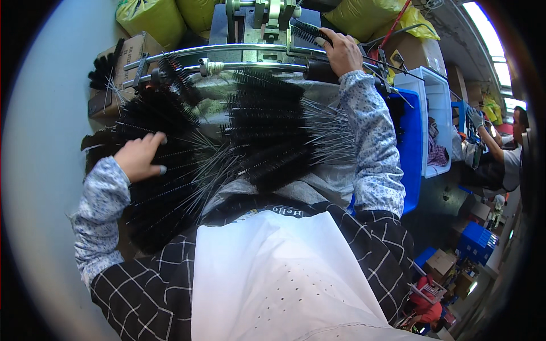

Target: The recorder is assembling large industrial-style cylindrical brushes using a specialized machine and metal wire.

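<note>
Brushes (170,165) heaped at 9 o'clock under left hand (141,158), fingers spread flat on pile, gripping nothing; right hand (341,52) at 1 o'clock, fingers wrapped round one brush (307,31) at machine (256,23); prob. feeding step, nxt move needs picking another from pile; blue bin (412,142) crowds 3 o'clock; centre pile (267,131) leaves little room.

Brown cardboard box (132,52) upper left, yellow sacks (149,17) behind

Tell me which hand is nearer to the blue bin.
Right. The right hand is up at the metal machine, just left of the blue bin; the left hand rests on the black brushes far across the bench.
</note>
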Motion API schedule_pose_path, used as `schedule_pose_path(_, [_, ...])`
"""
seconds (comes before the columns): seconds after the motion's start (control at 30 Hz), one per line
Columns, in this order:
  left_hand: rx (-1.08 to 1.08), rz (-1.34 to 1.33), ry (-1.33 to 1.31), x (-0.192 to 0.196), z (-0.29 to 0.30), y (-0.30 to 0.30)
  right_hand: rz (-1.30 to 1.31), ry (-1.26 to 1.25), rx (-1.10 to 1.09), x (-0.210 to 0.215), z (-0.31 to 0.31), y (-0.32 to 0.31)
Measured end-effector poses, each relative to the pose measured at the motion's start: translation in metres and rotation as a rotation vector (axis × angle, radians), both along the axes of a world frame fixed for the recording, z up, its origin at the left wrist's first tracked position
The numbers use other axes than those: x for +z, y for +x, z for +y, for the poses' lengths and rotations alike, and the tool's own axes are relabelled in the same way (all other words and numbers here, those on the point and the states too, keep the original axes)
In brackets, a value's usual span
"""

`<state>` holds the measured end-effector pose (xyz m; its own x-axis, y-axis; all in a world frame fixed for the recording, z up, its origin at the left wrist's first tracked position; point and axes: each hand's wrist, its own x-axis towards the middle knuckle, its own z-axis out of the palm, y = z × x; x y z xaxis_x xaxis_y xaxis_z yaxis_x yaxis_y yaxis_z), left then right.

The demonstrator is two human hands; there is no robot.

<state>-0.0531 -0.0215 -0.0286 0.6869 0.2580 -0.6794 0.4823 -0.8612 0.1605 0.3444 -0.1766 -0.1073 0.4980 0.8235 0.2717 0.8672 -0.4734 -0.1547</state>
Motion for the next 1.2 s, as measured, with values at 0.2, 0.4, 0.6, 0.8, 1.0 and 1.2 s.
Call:
schedule_pose_path(0.2, [0.019,-0.032,0.045,-0.014,-0.015,-0.021,-0.042,0.003,-0.06,-0.008,0.013,0.007])
schedule_pose_path(0.4, [-0.02,-0.06,0.029,-0.016,-0.016,-0.026,0.025,0.028,-0.021,-0.011,0.014,0.008])
schedule_pose_path(0.6, [0.263,-0.18,-0.277,-0.004,-0.006,-0.021,-0.065,-0.129,0.052,-0.026,0.026,0.039])
schedule_pose_path(0.8, [0.693,-0.382,-0.548,-0.004,0.018,-0.032,-0.163,-0.03,0.13,-0.039,0.028,0.057])
schedule_pose_path(1.0, [0.946,-0.92,-0.542,-0.009,0.066,-0.099,0.002,-0.221,-0.398,-0.015,-0.012,0.043])
schedule_pose_path(1.2, [0.596,-1.115,-0.638,0.021,0.079,-0.091,0.157,0.08,-0.253,-0.033,-0.008,0.051])
